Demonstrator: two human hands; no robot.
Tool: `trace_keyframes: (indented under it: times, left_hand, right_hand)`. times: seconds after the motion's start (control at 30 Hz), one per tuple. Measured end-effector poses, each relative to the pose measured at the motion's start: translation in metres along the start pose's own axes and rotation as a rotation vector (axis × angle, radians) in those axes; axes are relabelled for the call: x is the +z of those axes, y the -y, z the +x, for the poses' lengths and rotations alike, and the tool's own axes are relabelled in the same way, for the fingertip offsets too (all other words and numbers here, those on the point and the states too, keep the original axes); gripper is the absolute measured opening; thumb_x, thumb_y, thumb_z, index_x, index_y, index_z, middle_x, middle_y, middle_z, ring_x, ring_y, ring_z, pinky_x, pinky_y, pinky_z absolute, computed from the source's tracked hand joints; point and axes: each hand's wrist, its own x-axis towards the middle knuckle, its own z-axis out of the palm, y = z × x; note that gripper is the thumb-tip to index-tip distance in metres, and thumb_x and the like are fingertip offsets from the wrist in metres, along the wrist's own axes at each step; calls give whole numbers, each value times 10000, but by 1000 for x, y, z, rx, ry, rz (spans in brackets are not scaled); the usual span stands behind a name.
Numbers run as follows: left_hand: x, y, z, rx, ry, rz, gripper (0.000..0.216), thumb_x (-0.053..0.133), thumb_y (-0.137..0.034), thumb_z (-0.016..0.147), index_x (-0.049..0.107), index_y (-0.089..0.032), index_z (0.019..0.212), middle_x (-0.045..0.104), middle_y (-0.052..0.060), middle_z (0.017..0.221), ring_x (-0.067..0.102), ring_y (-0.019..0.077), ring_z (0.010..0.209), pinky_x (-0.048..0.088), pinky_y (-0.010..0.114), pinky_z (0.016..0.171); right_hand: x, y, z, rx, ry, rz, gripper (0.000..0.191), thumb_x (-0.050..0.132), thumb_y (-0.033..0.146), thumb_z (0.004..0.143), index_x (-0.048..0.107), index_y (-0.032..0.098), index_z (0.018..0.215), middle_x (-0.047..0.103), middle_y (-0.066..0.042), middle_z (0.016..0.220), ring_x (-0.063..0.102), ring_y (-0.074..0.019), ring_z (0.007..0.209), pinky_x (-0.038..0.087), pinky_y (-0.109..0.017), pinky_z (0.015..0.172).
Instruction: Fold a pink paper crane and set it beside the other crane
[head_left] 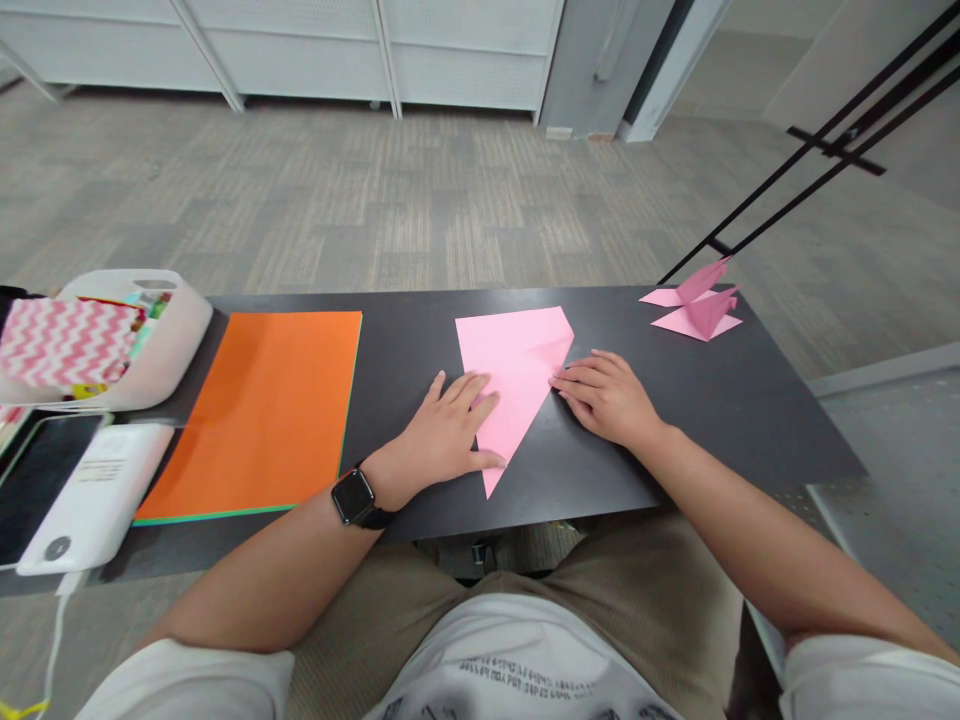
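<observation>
A sheet of pink paper (pixel 517 365), folded along its right side and narrowing to a point toward me, lies on the dark table. My left hand (pixel 450 430) rests flat on its left part with the fingers spread, the thumb near the lower tip. At the sheet's right edge, my right hand (pixel 604 395) touches the fold with its fingertips; the fingers lie extended and close together. Neither hand grasps anything. Two folded pink paper cranes (pixel 705 312) stand at the table's far right corner.
Left of the pink sheet lies a stack of orange paper (pixel 262 400) with a green edge below. Farther left are a white basket (pixel 184 335) of small items, a white power bank (pixel 97 495) with a cable, and a phone (pixel 45 480). The table (pixel 420 340) is narrow.
</observation>
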Motion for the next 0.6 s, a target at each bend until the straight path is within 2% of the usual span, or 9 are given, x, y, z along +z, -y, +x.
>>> trace_keyframes:
  times: [0.23, 0.4, 0.5, 0.6]
  left_hand:
    - [2, 1, -1, 1, 2, 0, 870, 717, -714, 944, 512, -190, 1607, 371, 214, 1765, 326, 401, 1649, 188, 698, 1344]
    - [3, 1, -1, -4, -3, -2, 865, 726, -714, 936, 517, -204, 1603, 382, 206, 1761, 325, 397, 1651, 180, 683, 1351]
    - [3, 2, -1, -5, -1, -9, 885, 730, -716, 931, 515, -189, 1608, 385, 210, 1758, 325, 405, 1649, 182, 695, 1347]
    - [4, 2, -1, 0, -19, -14, 880, 721, -718, 938, 518, -189, 1611, 378, 212, 1762, 330, 406, 1645, 177, 692, 1350]
  right_hand:
    - [4, -36, 5, 59, -9, -44, 329, 639, 247, 1025, 820, 329, 1286, 824, -26, 1287, 703, -279, 1170, 431, -566, 1187]
    - [6, -56, 11, 121, -52, -76, 291, 618, 277, 1036, 849, 303, 1211, 840, -46, 1234, 710, -295, 1137, 456, -579, 1140]
    - [4, -58, 14, 124, -69, -94, 274, 612, 281, 1044, 856, 286, 1169, 846, -52, 1203, 713, -305, 1135, 474, -576, 1115]
    - [-2, -46, 14, 125, -105, -106, 272, 606, 278, 1055, 847, 254, 1179, 840, -72, 1214, 726, -308, 1122, 509, -558, 1083]
